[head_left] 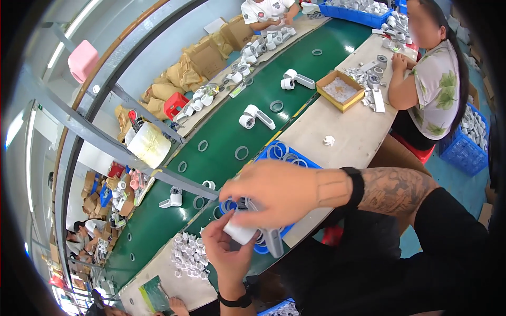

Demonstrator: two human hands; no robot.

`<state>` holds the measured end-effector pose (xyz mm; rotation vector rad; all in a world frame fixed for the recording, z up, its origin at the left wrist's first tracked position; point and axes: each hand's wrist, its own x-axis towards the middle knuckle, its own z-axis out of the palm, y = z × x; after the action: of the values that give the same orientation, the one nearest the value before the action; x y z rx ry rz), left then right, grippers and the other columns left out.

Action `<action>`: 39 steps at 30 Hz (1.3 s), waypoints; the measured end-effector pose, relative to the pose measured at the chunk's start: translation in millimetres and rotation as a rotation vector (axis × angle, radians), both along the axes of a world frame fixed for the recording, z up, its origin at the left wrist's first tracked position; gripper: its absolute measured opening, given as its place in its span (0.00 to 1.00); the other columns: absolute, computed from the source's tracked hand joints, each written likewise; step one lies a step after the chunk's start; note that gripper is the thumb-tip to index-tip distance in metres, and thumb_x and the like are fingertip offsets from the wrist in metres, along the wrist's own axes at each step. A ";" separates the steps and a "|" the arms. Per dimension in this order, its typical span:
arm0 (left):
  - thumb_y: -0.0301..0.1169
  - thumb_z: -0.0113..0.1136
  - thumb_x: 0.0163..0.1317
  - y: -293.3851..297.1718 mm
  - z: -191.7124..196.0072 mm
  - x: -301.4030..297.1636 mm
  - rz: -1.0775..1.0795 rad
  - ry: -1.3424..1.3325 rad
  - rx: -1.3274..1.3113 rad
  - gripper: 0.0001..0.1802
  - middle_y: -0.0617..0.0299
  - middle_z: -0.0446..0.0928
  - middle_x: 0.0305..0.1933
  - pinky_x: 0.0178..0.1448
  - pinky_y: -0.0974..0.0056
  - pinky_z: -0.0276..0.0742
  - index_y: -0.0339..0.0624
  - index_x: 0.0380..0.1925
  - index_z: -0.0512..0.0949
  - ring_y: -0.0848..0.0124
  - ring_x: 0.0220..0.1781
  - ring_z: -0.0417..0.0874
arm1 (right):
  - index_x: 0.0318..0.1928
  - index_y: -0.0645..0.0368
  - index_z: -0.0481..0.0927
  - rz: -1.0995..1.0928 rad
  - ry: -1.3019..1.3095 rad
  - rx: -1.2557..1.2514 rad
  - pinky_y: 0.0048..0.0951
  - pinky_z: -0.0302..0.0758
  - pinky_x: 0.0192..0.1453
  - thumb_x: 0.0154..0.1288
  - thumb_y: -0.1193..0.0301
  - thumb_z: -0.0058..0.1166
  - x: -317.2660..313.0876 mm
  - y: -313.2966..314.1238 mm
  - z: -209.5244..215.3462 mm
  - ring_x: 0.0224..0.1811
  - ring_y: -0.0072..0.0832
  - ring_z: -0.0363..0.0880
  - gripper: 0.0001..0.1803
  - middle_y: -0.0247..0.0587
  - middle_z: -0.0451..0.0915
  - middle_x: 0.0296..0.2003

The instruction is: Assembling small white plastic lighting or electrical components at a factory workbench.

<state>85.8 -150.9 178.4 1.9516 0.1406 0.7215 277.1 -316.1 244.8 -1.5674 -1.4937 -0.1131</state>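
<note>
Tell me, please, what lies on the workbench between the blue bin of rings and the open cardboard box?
In the head view, only a small crumpled white scrap lies between the blue bin and the cardboard box; otherwise the workbench is bare there.

Left hand [227,252] raised, fingers curled gripping; right hand [274,192] above, fingers bent down.

Blue tray [311,162] mostly hidden behind hands [274,192]

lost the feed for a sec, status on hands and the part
Left hand grips white cylindrical plastic part with grey handle from below. Right hand closed over its top. Blue plastic bin of grey rings just behind; nothing between.
</note>
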 end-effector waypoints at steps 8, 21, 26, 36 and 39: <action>0.30 0.96 0.34 16.1 -2.3 -24.1 0.155 -0.219 -0.024 0.69 0.45 0.71 0.74 0.69 0.50 0.84 0.52 0.72 0.54 0.53 0.70 0.81 | 0.66 0.59 0.80 0.386 0.336 -0.512 0.45 0.83 0.49 0.75 0.53 0.66 -40.3 35.9 32.0 0.44 0.43 0.91 0.29 0.50 0.90 0.43; 0.47 0.75 0.63 -31.3 -29.7 -17.2 -0.476 0.194 -1.110 0.46 0.44 0.82 0.50 0.29 0.65 0.78 0.35 0.73 0.66 0.63 0.29 0.85 | 0.55 0.63 0.83 0.432 0.408 -0.362 0.38 0.85 0.57 0.67 0.59 0.78 -12.9 13.1 20.4 0.52 0.31 0.88 0.26 0.45 0.89 0.47; 0.25 0.73 0.69 -35.4 -35.4 14.8 -0.003 -0.189 -0.570 0.42 0.46 0.77 0.65 0.42 0.59 0.91 0.44 0.76 0.58 0.65 0.48 0.90 | 0.57 0.61 0.82 0.076 0.250 -0.347 0.38 0.83 0.55 0.61 0.53 0.82 -21.5 -1.3 17.0 0.49 0.34 0.86 0.33 0.44 0.86 0.46; 0.25 0.83 0.61 -19.8 -33.9 4.1 0.045 -0.165 -0.274 0.53 0.47 0.75 0.65 0.62 0.61 0.86 0.46 0.74 0.52 0.61 0.57 0.87 | 0.60 0.56 0.81 0.023 0.233 -0.326 0.39 0.84 0.55 0.64 0.62 0.78 -29.6 -7.6 -4.4 0.51 0.37 0.86 0.28 0.44 0.84 0.48; 0.26 0.85 0.58 7.8 -25.1 -5.3 0.009 -0.023 0.027 0.47 0.52 0.78 0.60 0.61 0.60 0.85 0.40 0.71 0.63 0.66 0.55 0.86 | 0.62 0.54 0.81 0.141 0.184 -0.270 0.41 0.83 0.62 0.64 0.67 0.76 -26.0 -9.2 -10.2 0.59 0.40 0.84 0.27 0.43 0.82 0.55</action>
<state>80.5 -143.1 153.3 1.9682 0.1262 0.7552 251.0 -325.3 234.6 -1.6276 -1.5130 0.3183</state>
